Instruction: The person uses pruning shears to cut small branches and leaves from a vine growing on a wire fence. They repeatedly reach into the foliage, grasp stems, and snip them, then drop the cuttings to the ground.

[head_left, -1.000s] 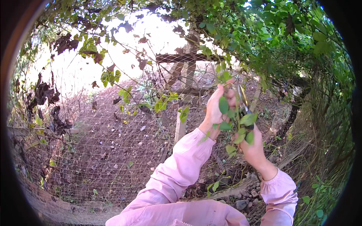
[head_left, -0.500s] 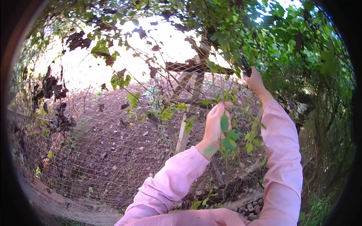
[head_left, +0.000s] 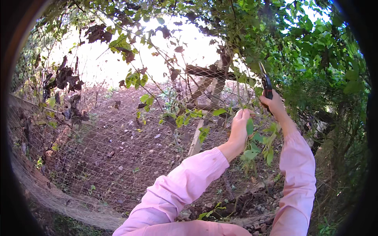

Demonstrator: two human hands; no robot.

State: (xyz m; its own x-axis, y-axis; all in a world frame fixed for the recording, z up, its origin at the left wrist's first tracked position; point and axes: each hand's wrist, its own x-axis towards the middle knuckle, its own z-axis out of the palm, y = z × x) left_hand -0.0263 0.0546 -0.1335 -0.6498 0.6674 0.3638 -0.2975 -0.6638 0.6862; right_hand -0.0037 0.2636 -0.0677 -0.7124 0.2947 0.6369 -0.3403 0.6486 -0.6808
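Observation:
My left hand (head_left: pixel 239 131) is closed on a thin green vine (head_left: pixel 252 143), whose leaves hang beside and below the fingers. Farther up and to the right, my right hand (head_left: pixel 274 105) grips a pair of pruning shears (head_left: pixel 267 83) with dark handles marked in red. The metal blades point upward and lie near the leafy growth, apart from my left hand. Whether the blades are open or closed is hard to make out. Both forearms are in pink sleeves.
Wire netting (head_left: pixel 118 157) spreads across the left and middle over stony brown soil. A wooden post (head_left: pixel 195 137) with crossed timbers (head_left: pixel 206 72) stands behind my hands. Dense green foliage (head_left: pixel 315 59) fills the right. Dry brown leaves (head_left: pixel 65 78) hang at the left.
My right hand has come down and a little right with the shears, whose blades now show more. My left hand, still holding the vine, sits slightly farther right as the view shifts.

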